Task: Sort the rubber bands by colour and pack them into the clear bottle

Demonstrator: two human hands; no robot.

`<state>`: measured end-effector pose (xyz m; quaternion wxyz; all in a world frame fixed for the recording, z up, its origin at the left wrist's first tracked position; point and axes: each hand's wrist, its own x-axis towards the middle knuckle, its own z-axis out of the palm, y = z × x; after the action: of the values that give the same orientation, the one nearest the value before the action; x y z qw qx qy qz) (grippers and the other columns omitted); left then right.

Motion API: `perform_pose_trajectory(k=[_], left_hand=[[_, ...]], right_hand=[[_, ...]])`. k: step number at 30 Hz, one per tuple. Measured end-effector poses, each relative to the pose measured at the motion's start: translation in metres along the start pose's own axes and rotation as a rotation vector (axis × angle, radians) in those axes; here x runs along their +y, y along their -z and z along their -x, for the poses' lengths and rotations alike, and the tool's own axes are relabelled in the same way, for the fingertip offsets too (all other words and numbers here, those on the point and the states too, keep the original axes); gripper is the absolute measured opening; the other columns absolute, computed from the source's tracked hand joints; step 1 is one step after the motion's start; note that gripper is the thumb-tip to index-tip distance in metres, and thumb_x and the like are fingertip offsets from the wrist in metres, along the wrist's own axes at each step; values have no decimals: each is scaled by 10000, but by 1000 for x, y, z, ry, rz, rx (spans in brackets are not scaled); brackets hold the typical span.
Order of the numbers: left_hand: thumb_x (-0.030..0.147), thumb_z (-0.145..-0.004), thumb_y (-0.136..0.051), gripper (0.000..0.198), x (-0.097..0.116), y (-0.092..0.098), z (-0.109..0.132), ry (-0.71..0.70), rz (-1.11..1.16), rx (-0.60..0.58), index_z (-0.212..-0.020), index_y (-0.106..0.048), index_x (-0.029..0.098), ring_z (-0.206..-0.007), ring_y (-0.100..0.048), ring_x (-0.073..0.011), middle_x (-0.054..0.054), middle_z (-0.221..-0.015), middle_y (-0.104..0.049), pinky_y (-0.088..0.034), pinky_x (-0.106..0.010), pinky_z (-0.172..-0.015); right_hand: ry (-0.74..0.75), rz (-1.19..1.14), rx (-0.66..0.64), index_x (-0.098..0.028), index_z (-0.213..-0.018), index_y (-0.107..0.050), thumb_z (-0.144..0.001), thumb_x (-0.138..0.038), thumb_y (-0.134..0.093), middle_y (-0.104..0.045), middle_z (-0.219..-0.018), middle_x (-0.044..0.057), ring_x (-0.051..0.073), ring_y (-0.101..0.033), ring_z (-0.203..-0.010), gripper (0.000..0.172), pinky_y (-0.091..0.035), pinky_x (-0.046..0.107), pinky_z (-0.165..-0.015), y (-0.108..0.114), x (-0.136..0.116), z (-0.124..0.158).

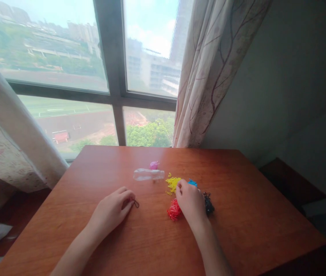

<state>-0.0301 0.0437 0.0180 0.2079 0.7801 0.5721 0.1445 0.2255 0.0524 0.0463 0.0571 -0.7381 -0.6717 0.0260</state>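
Poking from L grip [116,204]: dark loop [137,204]; R grip [191,200] nr yellow pile [172,184].

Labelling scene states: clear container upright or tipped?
Tipped: the clear container lies on its side, its long body flat along the table.

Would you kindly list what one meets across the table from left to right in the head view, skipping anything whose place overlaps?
Left hand → dark loop → purple bundle → yellow pile → blue pile → black pile.
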Motion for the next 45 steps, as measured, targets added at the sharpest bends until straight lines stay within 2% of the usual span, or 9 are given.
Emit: perform_pose_trajectory(k=[7, 14, 19, 26, 29, 32, 37, 41, 45], left_hand=[[257, -901, -421, 224, 1, 1, -1, -18, 20, 0, -839, -635, 241, -787, -617, -170, -7, -905, -617, -420, -252, -679], [278, -883, -459, 203, 2, 2, 0, -34, 38, 4, -832, -654, 250, -751, -612, -161, 0, -867, -600, -416, -239, -646], [324, -901, -458, 218, -1, -2, -1, -22, 16, 13, -834, -652, 247, -758, -616, -163, -2, -878, -610, -426, -244, -660], [298, -911, -455, 210, -6, -9, -3, -39, 0, 51, -822, -633, 232, -756, -627, -165, -4, -880, -631, -437, -247, -666], [258, -897, -476, 167, 0, -14, -5, -67, 41, 66, -824, -621, 218, -706, -604, -151, -2, -827, -617, -441, -241, -654], [228, -910, -457, 175, 24, -20, -12, -156, 98, 80, -838, -616, 210, -648, -570, -128, 3, -792, -600, -440, -227, -627], [198, -915, -471, 176, 96, -26, -40, -358, 22, -4, -857, -636, 206, -712, -609, -128, -23, -885, -649, -454, -217, -632], [224, -887, -533, 143, 151, -39, -72, -448, -38, -62, -895, -675, 234, -821, -651, -169, -27, -951, -685, -478, -245, -692], [227, -862, -547, 151, 184, -61, -99, -501, -105, -110, -858, -697, 236, -809, -670, -202, -36, -903, -698, -491, -276, -680]], right_hand=[[26, 7, -21, -223, -915, -663, -957, -233, -520, -727, -809, 51, 180, -706, -739, 149, -359, 239, -558, -13, -11, -4], [22, -24, 4, -257, -931, -676, -966, -248, -504, -735, -819, 27, 176, -695, -721, 175, -334, 238, -551, -6, -5, 7], [99, -222, 45, -247, -866, -667, -928, -196, -549, -727, -772, -9, 149, -677, -698, 144, -296, 238, -563, -11, -5, 35], [210, -430, 52, -246, -819, -637, -877, -119, -528, -688, -703, -32, 138, -643, -631, 177, -284, 248, -571, -43, -9, 87], [231, -490, 65, -241, -815, -616, -871, -111, -493, -667, -687, -33, 134, -626, -610, 188, -285, 253, -572, -54, -2, 100], [279, -569, 100, -234, -806, -593, -867, -117, -459, -648, -685, -30, 131, -611, -612, 188, -304, 246, -584, -62, 6, 108], [342, -614, 176, -235, -794, -573, -850, -121, -438, -654, -696, -25, 137, -617, -636, 186, -321, 237, -605, -66, 12, 112], [305, -554, 137, -238, -769, -545, -843, -115, -479, -650, -686, -41, 129, -615, -627, 159, -303, 237, -591, -65, 11, 110], [287, -516, 95, -240, -768, -541, -837, -105, -506, -655, -693, -49, 125, -619, -635, 156, -289, 243, -582, -64, 10, 109]])
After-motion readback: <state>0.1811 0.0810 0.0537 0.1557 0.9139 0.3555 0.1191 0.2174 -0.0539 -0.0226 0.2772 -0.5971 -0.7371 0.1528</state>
